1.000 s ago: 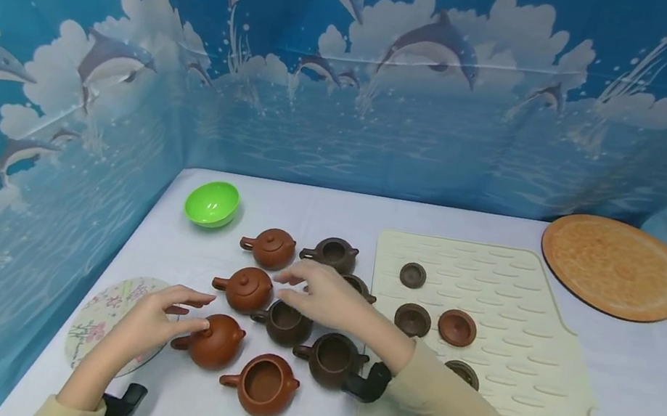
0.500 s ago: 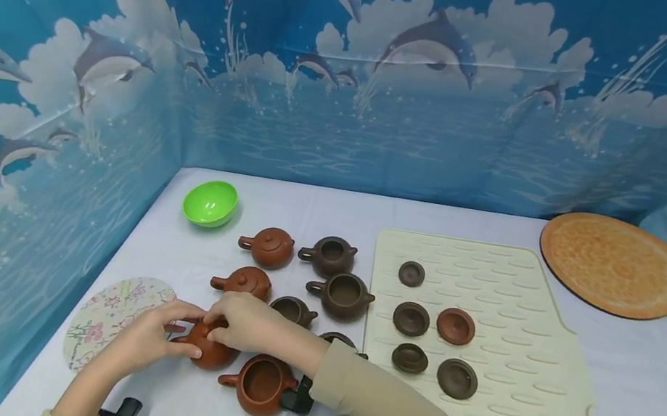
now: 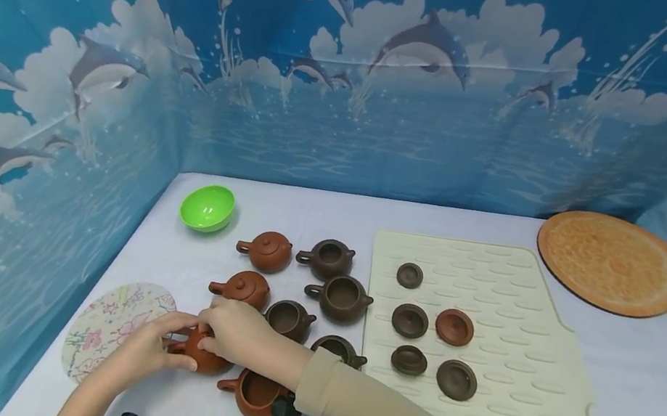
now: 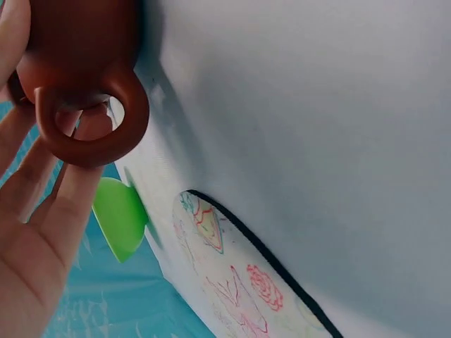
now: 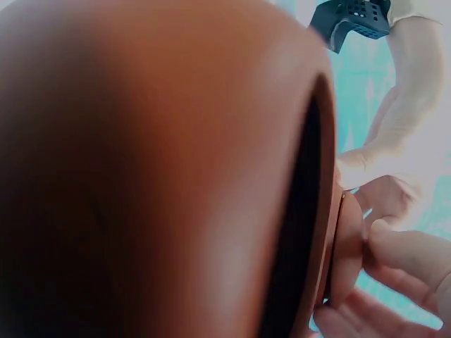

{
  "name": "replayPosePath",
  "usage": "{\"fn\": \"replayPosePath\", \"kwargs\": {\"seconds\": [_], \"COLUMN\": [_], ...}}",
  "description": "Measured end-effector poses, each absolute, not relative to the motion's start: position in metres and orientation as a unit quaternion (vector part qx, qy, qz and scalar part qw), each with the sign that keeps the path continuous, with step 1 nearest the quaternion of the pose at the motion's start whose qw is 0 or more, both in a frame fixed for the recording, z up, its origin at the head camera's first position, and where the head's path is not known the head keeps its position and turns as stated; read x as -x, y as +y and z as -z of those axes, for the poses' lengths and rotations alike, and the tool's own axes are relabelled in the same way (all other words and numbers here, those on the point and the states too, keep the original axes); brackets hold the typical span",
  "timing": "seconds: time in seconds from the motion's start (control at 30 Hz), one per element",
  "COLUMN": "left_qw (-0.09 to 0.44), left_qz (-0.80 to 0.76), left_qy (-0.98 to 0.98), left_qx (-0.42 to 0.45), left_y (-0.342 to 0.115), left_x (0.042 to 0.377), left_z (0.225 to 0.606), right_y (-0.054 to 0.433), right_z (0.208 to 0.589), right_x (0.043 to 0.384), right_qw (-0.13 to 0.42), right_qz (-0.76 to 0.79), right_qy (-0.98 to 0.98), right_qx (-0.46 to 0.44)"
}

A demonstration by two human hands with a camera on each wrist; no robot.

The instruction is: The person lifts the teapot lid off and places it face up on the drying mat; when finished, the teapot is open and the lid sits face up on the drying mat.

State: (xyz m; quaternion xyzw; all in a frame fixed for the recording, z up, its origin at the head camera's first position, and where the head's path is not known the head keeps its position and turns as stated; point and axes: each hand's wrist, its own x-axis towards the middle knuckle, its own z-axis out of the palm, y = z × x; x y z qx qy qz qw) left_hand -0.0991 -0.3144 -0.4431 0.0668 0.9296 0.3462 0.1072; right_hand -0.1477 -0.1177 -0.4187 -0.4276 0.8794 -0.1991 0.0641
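My left hand (image 3: 142, 351) holds a reddish-brown clay teapot (image 3: 206, 359) low on the table, thumb in front and fingers behind it. Its ring handle (image 4: 134, 134) shows large in the left wrist view. My right hand (image 3: 240, 331) reaches over from the right and covers much of the teapot's top. In the right wrist view its fingers (image 5: 405, 253) pinch the top of the reddish-brown lid (image 5: 347, 246), which appears seated on the teapot. A lidless reddish-brown teapot (image 3: 253, 401) stands just in front, partly under the right wrist. Behind are two lidded reddish-brown teapots (image 3: 243, 289).
Several lidless dark brown teapots (image 3: 341, 299) stand right of centre. On the cream mat (image 3: 525, 328) lie several dark lids (image 3: 410, 321) and one reddish-brown lid (image 3: 455, 327). A green bowl (image 3: 208, 207), a floral round mat (image 3: 102, 324) and a round pizza-like board (image 3: 612, 263) lie around.
My right hand has moved from over the dark teapots, left and nearer, onto the lid of the teapot. My left hand has closed around that teapot's side.
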Motion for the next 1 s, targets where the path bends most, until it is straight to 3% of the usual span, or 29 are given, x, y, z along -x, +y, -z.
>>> {"fn": "replayPosePath", "kwargs": {"seconds": [0.23,0.4,0.67,1.0], "left_qw": [0.105,0.093,0.063,0.048], "left_qz": [-0.342,-0.316,-0.296,-0.298], "left_qy": [0.931,0.941,0.948,0.945], "left_qx": [-0.066,-0.08,-0.104,-0.125], "left_y": [-0.312,-0.313,-0.313,-0.312], "left_x": [0.096,0.095,0.095,0.094], "left_z": [0.443,0.439,0.44,0.444], "right_y": [-0.098,-0.059,0.062,0.204], "right_z": [0.408,0.393,0.384,0.403], "right_x": [0.15,0.156,0.185,0.217], "right_qw": [0.048,0.102,0.204,0.193], "right_qz": [0.275,0.43,0.656,0.759], "right_qy": [0.856,0.827,0.715,0.621], "right_qx": [0.435,0.348,0.134,-0.018]}}
